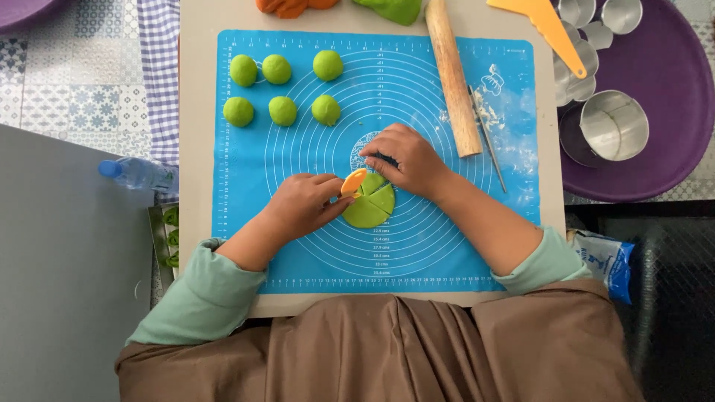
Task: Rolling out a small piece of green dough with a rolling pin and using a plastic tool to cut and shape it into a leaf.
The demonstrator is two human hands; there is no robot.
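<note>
At the centre of the frame, on the blue mat [253, 160], my left hand [302, 205] pinches an orange cutter [353, 182] against the flat green dough disc [370, 202], while my right hand [406, 158] presses fingers down on its upper edge.

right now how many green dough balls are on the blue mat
6, in two rows of three at the mat's upper left: top row; bottom row. The flat cut green disc between the hands isn't counted.
</note>
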